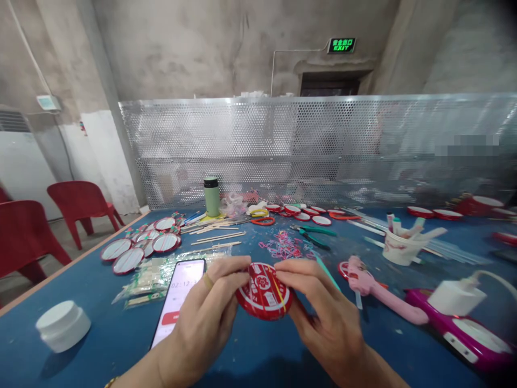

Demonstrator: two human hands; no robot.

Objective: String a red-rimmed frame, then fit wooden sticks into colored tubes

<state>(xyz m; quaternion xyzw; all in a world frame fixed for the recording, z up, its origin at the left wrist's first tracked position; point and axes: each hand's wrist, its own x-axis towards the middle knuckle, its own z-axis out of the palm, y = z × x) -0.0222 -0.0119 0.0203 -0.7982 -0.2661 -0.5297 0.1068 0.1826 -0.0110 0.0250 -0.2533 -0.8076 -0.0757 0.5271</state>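
Fingers of the left hand (pixel 205 318) and right hand (pixel 323 318) pinched the red disc (pixel 263 293) between them above the blue table (pixel 258 355), seemingly stretching a yellow band (pixel 278 293) across it, which wanted even tension.

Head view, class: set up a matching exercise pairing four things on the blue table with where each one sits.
Things:
1. red disc
2. phone
3. white jar
4. green flask

Places:
A. far back, near the metal screen
B. near left corner of the table
C. between both hands
D. flat, just left of the left hand

Pairs: 1-C, 2-D, 3-B, 4-A
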